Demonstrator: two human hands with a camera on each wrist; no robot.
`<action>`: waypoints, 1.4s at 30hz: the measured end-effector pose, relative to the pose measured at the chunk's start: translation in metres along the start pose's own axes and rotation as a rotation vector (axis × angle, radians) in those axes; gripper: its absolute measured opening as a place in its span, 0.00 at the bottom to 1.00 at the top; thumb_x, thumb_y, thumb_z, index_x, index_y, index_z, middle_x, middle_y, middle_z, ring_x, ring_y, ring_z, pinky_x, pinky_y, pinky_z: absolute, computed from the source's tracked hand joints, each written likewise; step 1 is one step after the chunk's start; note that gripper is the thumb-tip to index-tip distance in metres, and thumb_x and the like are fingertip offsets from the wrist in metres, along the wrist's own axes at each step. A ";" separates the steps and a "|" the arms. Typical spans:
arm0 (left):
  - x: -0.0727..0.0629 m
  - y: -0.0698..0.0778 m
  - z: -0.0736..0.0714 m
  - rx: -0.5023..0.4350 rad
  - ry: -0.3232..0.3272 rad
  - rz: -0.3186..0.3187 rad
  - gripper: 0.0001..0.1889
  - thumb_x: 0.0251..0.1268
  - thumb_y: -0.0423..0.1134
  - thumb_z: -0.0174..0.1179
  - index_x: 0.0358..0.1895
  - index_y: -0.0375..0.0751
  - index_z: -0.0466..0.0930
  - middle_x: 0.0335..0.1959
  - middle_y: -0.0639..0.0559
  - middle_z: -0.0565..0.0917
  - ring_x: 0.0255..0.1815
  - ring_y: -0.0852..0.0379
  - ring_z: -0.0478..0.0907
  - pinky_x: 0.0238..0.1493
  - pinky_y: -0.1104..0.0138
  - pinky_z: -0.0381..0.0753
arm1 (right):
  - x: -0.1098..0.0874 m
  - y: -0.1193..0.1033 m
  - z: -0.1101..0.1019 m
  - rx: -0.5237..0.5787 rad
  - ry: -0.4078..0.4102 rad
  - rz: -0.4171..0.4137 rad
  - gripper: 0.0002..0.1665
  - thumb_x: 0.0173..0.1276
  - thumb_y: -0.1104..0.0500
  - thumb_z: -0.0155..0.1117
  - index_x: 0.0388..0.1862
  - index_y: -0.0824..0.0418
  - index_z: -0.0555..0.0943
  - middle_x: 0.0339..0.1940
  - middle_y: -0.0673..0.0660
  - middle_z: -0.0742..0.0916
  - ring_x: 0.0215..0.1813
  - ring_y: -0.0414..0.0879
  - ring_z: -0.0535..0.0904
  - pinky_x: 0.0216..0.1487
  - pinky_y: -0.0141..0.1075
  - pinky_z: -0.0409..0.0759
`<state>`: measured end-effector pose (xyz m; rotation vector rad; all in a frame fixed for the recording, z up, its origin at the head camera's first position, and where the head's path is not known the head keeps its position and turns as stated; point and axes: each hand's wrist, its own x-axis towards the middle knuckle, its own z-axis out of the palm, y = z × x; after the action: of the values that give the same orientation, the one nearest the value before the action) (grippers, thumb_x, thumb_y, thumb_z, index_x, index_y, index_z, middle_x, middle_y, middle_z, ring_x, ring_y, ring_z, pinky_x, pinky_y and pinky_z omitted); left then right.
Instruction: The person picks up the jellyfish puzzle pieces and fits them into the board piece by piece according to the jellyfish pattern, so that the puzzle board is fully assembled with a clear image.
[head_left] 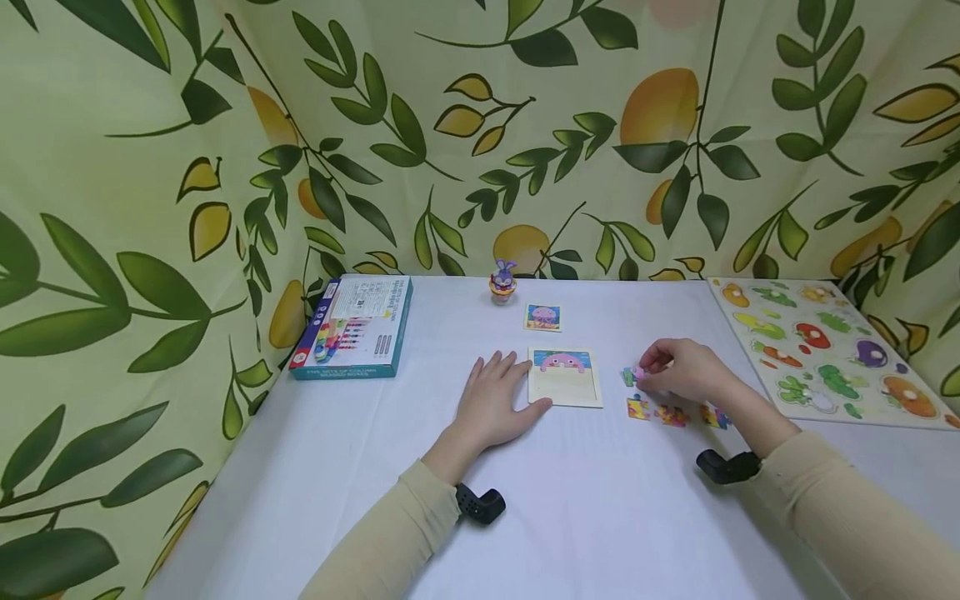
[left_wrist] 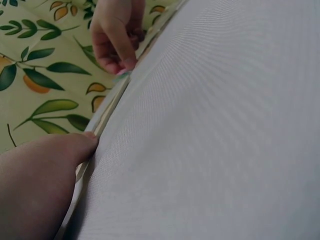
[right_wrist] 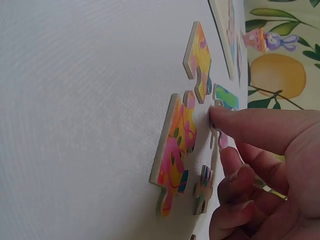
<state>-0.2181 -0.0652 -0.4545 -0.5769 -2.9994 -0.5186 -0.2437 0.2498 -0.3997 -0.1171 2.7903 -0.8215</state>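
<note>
Pink-marked puzzle piece (head_left: 640, 373) pinched in right hand (head_left: 686, 369), left hand (head_left: 491, 404) spread at the tray (head_left: 564, 392), I judge this pickup, requiring leftward transfer.

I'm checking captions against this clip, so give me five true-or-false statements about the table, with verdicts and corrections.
1. The left hand touches the puzzle tray. True.

2. The right hand holds the purple toy figure. False: it pinches a puzzle piece.

3. The puzzle tray is completely filled. False: its upper part shows a pink picture, while its lower part is bare.

4. The small picture card lies farther from the person than the puzzle tray. True.

5. The box lies to the right of the puzzle tray. False: it lies to the left.
</note>
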 end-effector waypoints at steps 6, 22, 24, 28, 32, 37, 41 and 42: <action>0.000 0.000 -0.002 -0.009 -0.003 0.001 0.41 0.69 0.71 0.52 0.77 0.49 0.68 0.79 0.47 0.64 0.82 0.46 0.51 0.81 0.50 0.39 | 0.001 0.001 0.000 0.033 0.001 0.003 0.22 0.63 0.50 0.78 0.46 0.62 0.79 0.37 0.57 0.82 0.41 0.53 0.74 0.36 0.39 0.75; -0.001 -0.001 -0.003 -0.011 0.009 0.006 0.41 0.69 0.71 0.53 0.76 0.49 0.69 0.79 0.47 0.65 0.82 0.46 0.52 0.81 0.50 0.40 | -0.001 -0.003 0.006 0.141 0.042 -0.026 0.20 0.69 0.48 0.73 0.50 0.58 0.81 0.42 0.59 0.84 0.44 0.54 0.75 0.37 0.38 0.78; -0.001 -0.001 -0.002 -0.015 0.005 0.007 0.41 0.69 0.71 0.53 0.76 0.49 0.69 0.79 0.47 0.65 0.82 0.46 0.52 0.81 0.50 0.40 | -0.001 -0.003 0.007 0.149 0.043 -0.009 0.18 0.69 0.49 0.73 0.49 0.58 0.81 0.41 0.59 0.85 0.42 0.54 0.76 0.35 0.38 0.78; -0.001 -0.001 -0.001 -0.018 0.006 0.007 0.41 0.69 0.71 0.53 0.76 0.50 0.69 0.79 0.47 0.65 0.82 0.46 0.52 0.81 0.50 0.40 | 0.000 -0.003 0.009 0.153 0.041 0.008 0.18 0.70 0.49 0.71 0.51 0.59 0.81 0.41 0.59 0.84 0.40 0.54 0.76 0.34 0.37 0.78; -0.001 -0.001 0.000 -0.019 0.009 0.005 0.41 0.68 0.71 0.53 0.76 0.49 0.69 0.79 0.47 0.65 0.82 0.46 0.52 0.81 0.50 0.40 | 0.001 -0.007 0.011 0.163 0.044 0.022 0.22 0.71 0.48 0.70 0.53 0.63 0.82 0.42 0.60 0.84 0.42 0.53 0.75 0.35 0.36 0.79; -0.002 -0.001 0.000 -0.021 0.008 0.003 0.41 0.68 0.71 0.53 0.76 0.49 0.70 0.79 0.47 0.65 0.82 0.46 0.52 0.81 0.50 0.40 | 0.002 -0.012 0.014 0.177 0.046 0.023 0.20 0.73 0.48 0.68 0.52 0.62 0.82 0.44 0.61 0.83 0.43 0.54 0.75 0.37 0.36 0.80; -0.001 0.000 0.000 -0.019 0.008 0.002 0.41 0.69 0.71 0.53 0.76 0.49 0.69 0.79 0.47 0.65 0.82 0.46 0.52 0.81 0.50 0.41 | 0.004 -0.016 0.016 0.190 0.038 0.004 0.18 0.74 0.48 0.67 0.53 0.59 0.81 0.47 0.62 0.84 0.42 0.53 0.77 0.37 0.37 0.81; -0.001 0.000 0.000 -0.020 0.007 0.002 0.40 0.69 0.71 0.53 0.76 0.49 0.69 0.79 0.47 0.65 0.82 0.46 0.52 0.81 0.50 0.40 | 0.004 -0.018 0.016 0.195 0.034 0.000 0.18 0.74 0.48 0.66 0.53 0.58 0.81 0.47 0.62 0.84 0.41 0.53 0.78 0.37 0.37 0.81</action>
<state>-0.2169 -0.0656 -0.4542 -0.5778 -2.9901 -0.5496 -0.2436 0.2260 -0.4042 -0.0701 2.7226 -1.0986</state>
